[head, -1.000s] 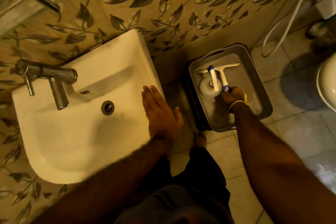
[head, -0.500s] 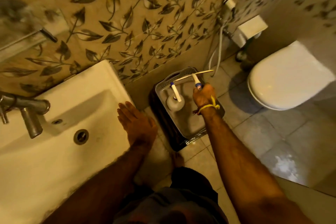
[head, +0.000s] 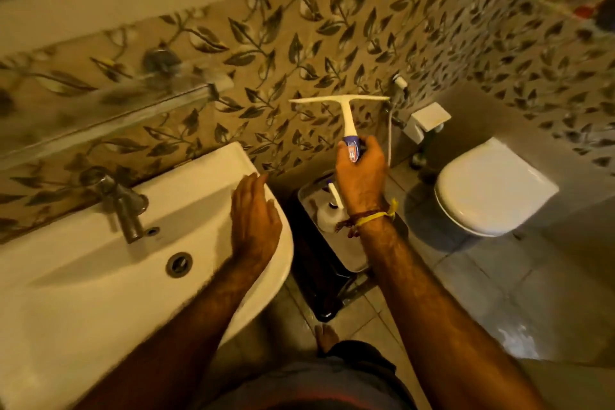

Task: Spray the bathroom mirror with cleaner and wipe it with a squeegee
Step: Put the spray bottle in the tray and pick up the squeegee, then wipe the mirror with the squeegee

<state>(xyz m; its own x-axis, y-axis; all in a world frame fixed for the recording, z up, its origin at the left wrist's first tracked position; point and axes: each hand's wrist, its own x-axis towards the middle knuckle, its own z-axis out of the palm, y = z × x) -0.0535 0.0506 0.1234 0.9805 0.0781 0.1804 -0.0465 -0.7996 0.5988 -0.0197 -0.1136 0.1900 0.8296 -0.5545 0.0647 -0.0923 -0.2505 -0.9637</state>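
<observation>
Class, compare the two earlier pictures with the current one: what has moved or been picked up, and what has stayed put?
The right hand, already gripping the squeegee by its handle, has lifted it up out of the basket on the floor, and now holds it upright before the tiled wall. The left hand stays flat on the sink rim. The white brush remains in the basket.
</observation>
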